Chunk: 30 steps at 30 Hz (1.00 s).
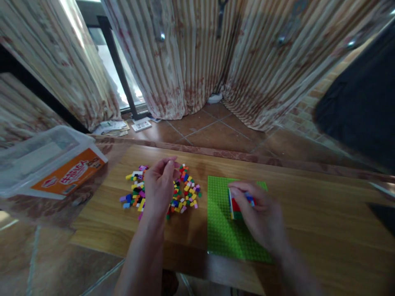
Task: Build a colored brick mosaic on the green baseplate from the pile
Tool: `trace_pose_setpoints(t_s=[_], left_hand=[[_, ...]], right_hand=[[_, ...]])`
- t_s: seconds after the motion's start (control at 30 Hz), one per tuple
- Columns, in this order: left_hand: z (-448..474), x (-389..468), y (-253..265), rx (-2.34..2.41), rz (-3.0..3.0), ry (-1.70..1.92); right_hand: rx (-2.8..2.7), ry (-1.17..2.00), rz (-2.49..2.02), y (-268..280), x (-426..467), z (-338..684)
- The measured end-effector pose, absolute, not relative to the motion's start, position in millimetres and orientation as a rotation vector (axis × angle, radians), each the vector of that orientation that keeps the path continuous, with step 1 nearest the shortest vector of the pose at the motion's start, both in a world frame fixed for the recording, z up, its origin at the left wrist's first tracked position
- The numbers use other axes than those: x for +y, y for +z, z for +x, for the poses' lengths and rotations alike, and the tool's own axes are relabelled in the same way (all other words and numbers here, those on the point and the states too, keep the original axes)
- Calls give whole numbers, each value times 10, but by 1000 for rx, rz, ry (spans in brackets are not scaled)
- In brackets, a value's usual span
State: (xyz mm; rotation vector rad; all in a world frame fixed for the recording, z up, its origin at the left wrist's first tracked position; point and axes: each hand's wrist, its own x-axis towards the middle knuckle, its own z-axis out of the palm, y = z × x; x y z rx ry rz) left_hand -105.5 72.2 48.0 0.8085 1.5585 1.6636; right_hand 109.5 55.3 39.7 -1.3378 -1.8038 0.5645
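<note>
Loose toy building bricks point(188, 193) of many colours lie in a scattered pile on the left part of the wooden table. My left hand point(160, 181) hovers over that pile, thumb and fingers pinched together; whatever is between the fingertips is too small to make out. To the right lies a green studded baseplate point(220, 226). On it stands a small structure of toy bricks point(235, 209) with red, white, green, blue and yellow parts. My right hand point(259, 209), slightly blurred, is curled over this structure with its fingers closed around the top, hiding much of it.
A clear plastic tub point(61, 164) with an orange label stands left of the wooden table point(308, 213). Papers point(112, 127) lie on the tiled floor beyond, by striped curtains point(185, 61). A dark shape point(361, 98) fills the right side.
</note>
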Motion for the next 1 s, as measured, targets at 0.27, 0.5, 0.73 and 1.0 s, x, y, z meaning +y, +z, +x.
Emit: trace_pose_setpoints(t_s=[0.27,0.5,0.73,1.0], left_hand=[[-1127,661,501,1470,756,1731],[-1155,628,552,1489,863,1650],[-1138,648,452,1489,976,1389],[-957,563,471,1142,1276,1085]], right_hand=[[-2201,576,-1294,136,326,551],[-2233,519,-1378,-51,353,428],[-2099,659,-1327,16,391,404],[-1755,729,-1303,372,462,587]])
